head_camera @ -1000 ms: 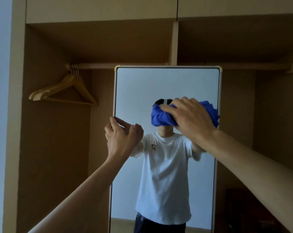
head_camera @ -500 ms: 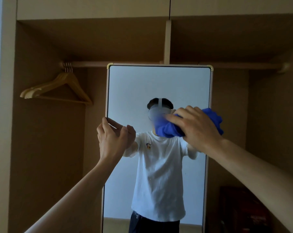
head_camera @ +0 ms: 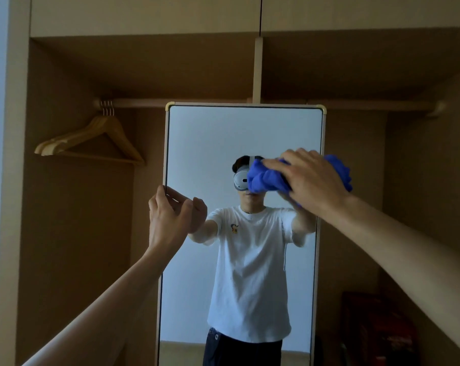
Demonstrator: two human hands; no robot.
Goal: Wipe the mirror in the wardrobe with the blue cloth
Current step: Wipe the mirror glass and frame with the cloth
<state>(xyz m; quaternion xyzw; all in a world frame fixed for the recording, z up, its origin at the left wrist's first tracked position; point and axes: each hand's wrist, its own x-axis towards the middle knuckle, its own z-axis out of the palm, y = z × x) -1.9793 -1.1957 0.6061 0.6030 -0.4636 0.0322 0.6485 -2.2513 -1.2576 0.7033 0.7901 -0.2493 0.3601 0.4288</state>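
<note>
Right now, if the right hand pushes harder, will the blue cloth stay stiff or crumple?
The blue cloth is bunched in soft folds under the right hand, so it probably squashes. On the smooth mirror it likely slides easily.

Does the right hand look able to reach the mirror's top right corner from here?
Probably yes: the right hand grips the blue cloth against the mirror, with only bare glass above it.

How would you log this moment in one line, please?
step: wipe | right hand: holds cloth against mirror | left hand: grips mirror's left edge
</note>
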